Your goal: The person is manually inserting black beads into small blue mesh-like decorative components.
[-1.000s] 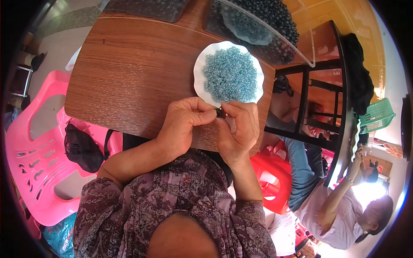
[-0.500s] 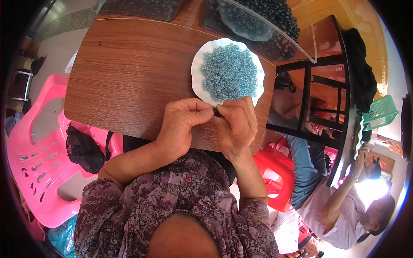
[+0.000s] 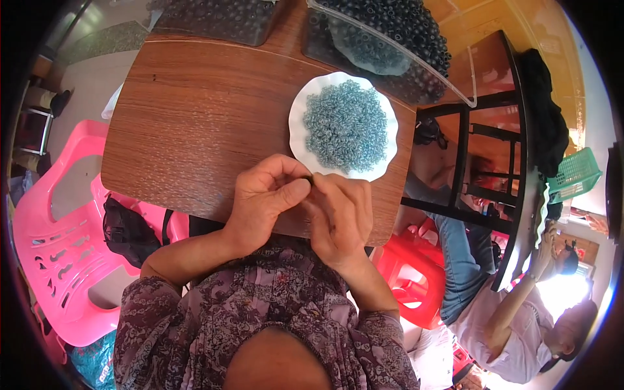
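My left hand (image 3: pixel 263 201) is closed in a pinch, with a small dark piece (image 3: pixel 308 179) between thumb and forefinger. Fingertip to fingertip with it, my right hand (image 3: pixel 342 211) has its fingers curled together; whatever they hold is hidden. Both hands are above the near edge of the wooden table (image 3: pixel 195 130). Just beyond them stands a scalloped white plate (image 3: pixel 296 123), heaped with small shiny blue-grey wire-like coils or rings (image 3: pixel 344 123).
Clear bins of dark rings (image 3: pixel 416 39) (image 3: pixel 214 19) stand along the table's far side. A pink chair (image 3: pixel 58 240) with a black bag (image 3: pixel 127 231) is at left. Red stools (image 3: pixel 413 276), a black-framed table (image 3: pixel 465 143) and another person (image 3: pixel 513 318) are at right.
Both hands have shifted slightly left and toward me, the dark piece with them. My right fingers have curled lower. The plate and table appear slightly lower in view.
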`<state>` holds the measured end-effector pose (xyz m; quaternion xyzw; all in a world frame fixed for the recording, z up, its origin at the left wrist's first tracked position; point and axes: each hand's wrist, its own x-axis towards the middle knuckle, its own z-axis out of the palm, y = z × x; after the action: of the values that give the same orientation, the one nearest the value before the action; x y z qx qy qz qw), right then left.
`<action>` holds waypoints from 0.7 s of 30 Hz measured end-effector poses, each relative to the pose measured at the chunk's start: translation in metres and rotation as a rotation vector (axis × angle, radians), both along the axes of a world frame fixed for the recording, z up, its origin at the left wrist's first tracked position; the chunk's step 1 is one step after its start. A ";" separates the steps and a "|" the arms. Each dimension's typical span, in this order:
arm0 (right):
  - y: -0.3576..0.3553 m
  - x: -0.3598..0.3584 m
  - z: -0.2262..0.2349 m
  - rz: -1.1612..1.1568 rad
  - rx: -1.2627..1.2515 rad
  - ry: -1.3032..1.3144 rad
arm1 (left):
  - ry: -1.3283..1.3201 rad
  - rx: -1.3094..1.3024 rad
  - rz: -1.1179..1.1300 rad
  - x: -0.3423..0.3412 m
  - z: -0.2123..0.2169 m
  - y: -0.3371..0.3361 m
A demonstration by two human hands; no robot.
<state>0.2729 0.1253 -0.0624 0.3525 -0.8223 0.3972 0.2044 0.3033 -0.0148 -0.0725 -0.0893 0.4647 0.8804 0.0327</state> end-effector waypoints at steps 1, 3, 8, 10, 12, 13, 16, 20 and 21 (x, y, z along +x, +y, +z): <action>0.002 0.004 0.001 -0.032 -0.036 -0.028 | 0.014 -0.008 0.020 -0.001 0.003 -0.004; 0.007 0.002 0.002 -0.094 -0.064 -0.042 | 0.055 -0.111 0.066 -0.004 0.010 -0.019; 0.029 -0.020 -0.006 -0.240 0.028 -0.122 | 0.390 -0.598 0.294 -0.046 0.041 -0.072; 0.031 -0.024 -0.008 -0.288 0.040 -0.167 | 0.435 -0.810 0.382 -0.074 0.056 -0.095; 0.029 -0.028 -0.015 -0.268 0.052 -0.131 | 0.429 -1.000 0.511 -0.109 0.059 -0.123; 0.029 -0.031 -0.017 -0.250 0.064 -0.096 | 0.383 -0.978 0.462 -0.125 0.070 -0.129; 0.018 -0.039 -0.016 -0.191 0.104 -0.035 | 0.326 -1.130 0.535 -0.152 0.100 -0.132; 0.004 -0.046 -0.015 -0.202 0.137 0.013 | 0.605 -1.693 0.882 -0.170 0.079 -0.147; 0.003 -0.048 -0.017 -0.206 0.174 0.031 | 0.605 -1.688 0.875 -0.168 0.076 -0.139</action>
<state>0.2248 0.1286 -0.0796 0.2888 -0.8822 0.2959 0.2254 0.1355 -0.1538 0.0038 -0.0185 0.8531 0.1820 -0.4887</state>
